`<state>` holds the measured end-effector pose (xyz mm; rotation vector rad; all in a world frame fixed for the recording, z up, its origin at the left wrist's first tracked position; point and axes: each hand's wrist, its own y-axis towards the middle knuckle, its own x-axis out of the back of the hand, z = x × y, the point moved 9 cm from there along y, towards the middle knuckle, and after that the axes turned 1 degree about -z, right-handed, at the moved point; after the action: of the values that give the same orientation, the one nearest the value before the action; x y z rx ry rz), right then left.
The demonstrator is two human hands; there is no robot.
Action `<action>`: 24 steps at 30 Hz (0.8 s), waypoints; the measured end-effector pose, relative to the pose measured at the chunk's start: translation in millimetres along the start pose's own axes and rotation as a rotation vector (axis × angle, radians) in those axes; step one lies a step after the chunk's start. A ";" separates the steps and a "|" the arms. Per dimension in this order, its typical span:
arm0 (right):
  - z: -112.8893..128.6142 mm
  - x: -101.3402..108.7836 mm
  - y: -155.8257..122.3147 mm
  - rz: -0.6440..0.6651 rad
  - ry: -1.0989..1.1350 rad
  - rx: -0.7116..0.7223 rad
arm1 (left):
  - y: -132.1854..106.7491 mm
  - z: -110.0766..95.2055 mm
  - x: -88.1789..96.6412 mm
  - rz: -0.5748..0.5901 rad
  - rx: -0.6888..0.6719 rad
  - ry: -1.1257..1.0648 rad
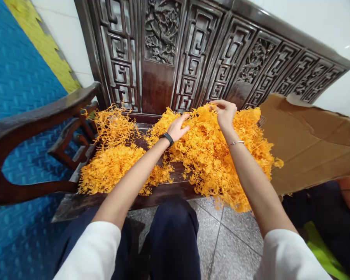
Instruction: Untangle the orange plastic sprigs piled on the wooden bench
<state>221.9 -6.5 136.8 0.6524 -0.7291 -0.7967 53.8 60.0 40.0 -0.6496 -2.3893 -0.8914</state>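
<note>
A big heap of orange plastic sprigs covers the seat of a dark carved wooden bench. A smaller heap of the same orange sprigs lies at the left end of the seat. My left hand, with a black band at the wrist, rests on the big heap with its fingers stretched out. My right hand, a thin bracelet on its wrist, is at the back of the heap with its fingers pinched on orange sprigs.
A flattened cardboard sheet leans at the right of the bench. The bench's armrest curves at the left over blue floor mats. My dark-trousered knees are over a grey tiled floor. Another person's leg is at the right.
</note>
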 end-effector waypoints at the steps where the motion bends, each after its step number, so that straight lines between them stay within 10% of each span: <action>1: 2.2 1.0 -3.2 0.005 0.035 0.001 | -4.1 -6.4 -13.6 0.086 -0.042 0.000; 8: 25.3 -21.3 -42.0 0.231 0.125 0.010 | -4.3 -25.5 -64.7 0.107 0.072 -0.537; 12: -10.2 -23.7 -58.5 0.152 0.457 -0.457 | 0.4 -29.5 -86.0 0.118 0.148 -0.849; 17: -41.1 -32.9 -73.4 0.108 0.680 -0.926 | -5.4 -18.9 -83.2 0.045 0.088 -0.735; 24: -3.0 -39.2 -47.2 0.063 0.531 -0.753 | -6.1 -20.4 -86.7 -0.067 0.067 -0.626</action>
<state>186.4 0.6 87.2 0.1326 0.0563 -0.7259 121.9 19.6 -1.3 -0.9323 -2.9899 -0.6981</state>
